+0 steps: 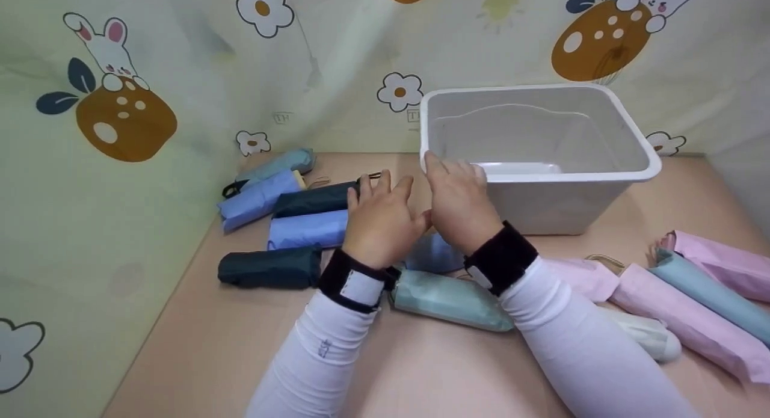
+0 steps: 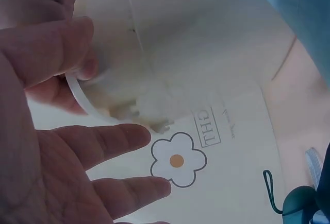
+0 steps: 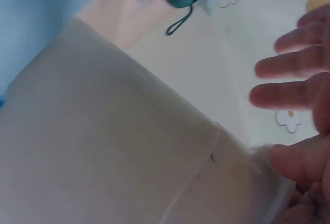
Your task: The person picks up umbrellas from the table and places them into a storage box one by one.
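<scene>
- white sleeves [image 1: 325, 352]: nearest; black wristbands [image 1: 508, 258] fastened at the wrists.
- left hand [image 1: 382, 228]: fingers straight, spread apart, just beside the bin's near-left corner; nothing held.
- right hand [image 1: 460, 201]: fingers extended and apart at that corner, seemingly steadying rather than gripping; firm contact cannot be told.
- white plastic bin [image 1: 535, 207]: upright toward the table's [image 1: 210, 358] back, mouth upward.
- folded umbrellas [image 1: 451, 301]: lying left, right and before the bin, on their sides, presumably because they cannot stand unaided.

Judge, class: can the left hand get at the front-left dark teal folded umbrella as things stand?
Probably yes: the left hand looks empty, and the dark teal folded umbrella shows just left of its wristband, with nothing seen lying on top.
</scene>
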`<act>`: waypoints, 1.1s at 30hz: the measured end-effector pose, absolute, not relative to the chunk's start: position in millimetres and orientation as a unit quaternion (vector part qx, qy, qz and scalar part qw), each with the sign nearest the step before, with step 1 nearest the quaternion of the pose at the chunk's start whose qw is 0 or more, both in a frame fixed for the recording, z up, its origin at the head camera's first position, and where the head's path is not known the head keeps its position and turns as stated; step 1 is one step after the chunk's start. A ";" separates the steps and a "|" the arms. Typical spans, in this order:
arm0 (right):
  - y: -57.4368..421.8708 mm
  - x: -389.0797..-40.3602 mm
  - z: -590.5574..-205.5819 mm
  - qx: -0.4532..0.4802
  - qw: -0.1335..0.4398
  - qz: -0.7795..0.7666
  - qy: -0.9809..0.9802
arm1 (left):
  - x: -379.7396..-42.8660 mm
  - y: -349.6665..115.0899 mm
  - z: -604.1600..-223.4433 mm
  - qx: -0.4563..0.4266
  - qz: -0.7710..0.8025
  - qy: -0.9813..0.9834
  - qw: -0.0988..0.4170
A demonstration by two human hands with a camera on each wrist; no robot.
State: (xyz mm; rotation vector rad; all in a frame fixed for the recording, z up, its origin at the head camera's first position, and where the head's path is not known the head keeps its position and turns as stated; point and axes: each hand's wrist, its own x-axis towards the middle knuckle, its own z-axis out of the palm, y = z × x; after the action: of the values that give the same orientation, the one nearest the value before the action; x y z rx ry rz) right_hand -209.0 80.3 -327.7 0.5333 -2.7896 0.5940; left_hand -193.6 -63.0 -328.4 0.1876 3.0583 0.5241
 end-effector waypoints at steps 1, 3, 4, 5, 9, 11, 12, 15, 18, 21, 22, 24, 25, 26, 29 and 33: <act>79.1 -208.9 -325.9 0.190 0.108 0.208 -0.953 | -194.0 -63.5 -328.2 0.060 0.168 0.984 0.017; 76.7 -208.6 -322.6 0.204 0.087 0.221 -0.950 | -194.9 -64.8 -328.1 0.059 0.167 0.984 0.017; 75.7 -208.3 -321.2 0.209 0.079 0.230 -0.947 | -195.4 -65.2 -328.1 0.060 0.166 0.984 0.017; 74.4 -208.3 -320.0 0.215 0.074 0.239 -0.944 | -196.0 -65.6 -328.0 0.062 0.162 0.985 0.018; 69.6 -208.5 -316.9 0.243 0.070 0.276 -0.927 | -197.7 -66.8 -328.2 0.065 0.153 0.986 0.020; 69.8 -208.6 -316.3 0.264 0.077 0.290 -0.917 | -197.8 -67.3 -328.1 0.063 0.150 0.987 0.017; 71.0 -207.9 -315.6 0.273 0.076 0.299 -0.911 | -197.8 -67.6 -328.2 0.060 0.152 0.986 0.014; 80.6 -203.4 -310.6 0.285 0.064 0.338 -0.895 | -196.8 -67.9 -328.3 0.052 0.161 0.986 0.007; 101.6 -198.4 -301.4 0.273 0.061 0.373 -0.884 | -196.1 -67.6 -327.7 0.048 0.171 0.984 0.002; 133.4 -195.1 -292.9 0.247 0.109 0.380 -0.885 | -195.4 -67.7 -327.1 0.045 0.174 0.984 0.003; 145.5 -194.5 -290.7 0.233 0.130 0.381 -0.885 | -195.3 -67.8 -326.7 0.044 0.173 0.984 0.005; 170.1 -192.7 -287.0 0.202 0.173 0.378 -0.887 | -195.3 -68.4 -325.9 0.043 0.172 0.984 0.009; 182.3 -191.6 -285.9 0.180 0.187 0.377 -0.889 | -195.3 -68.7 -325.4 0.043 0.172 0.984 0.012; 194.0 -190.0 -284.8 0.157 0.195 0.376 -0.892 | -195.5 -69.1 -324.8 0.042 0.171 0.984 0.014; 224.7 -186.6 -285.4 0.089 0.203 0.370 -0.902 | -195.8 -70.5 -323.4 0.040 0.179 0.983 0.015; 253.3 -183.2 -292.1 0.026 0.197 0.342 -0.918 | -196.7 -72.5 -323.9 0.040 0.200 0.979 0.000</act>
State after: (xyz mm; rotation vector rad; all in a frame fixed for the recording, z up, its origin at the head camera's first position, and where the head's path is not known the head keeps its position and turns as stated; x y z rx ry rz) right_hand -183.2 253.3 -292.1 0.0731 -2.5701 0.9584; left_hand -196.7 -72.5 -323.9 0.1255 3.0758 0.6280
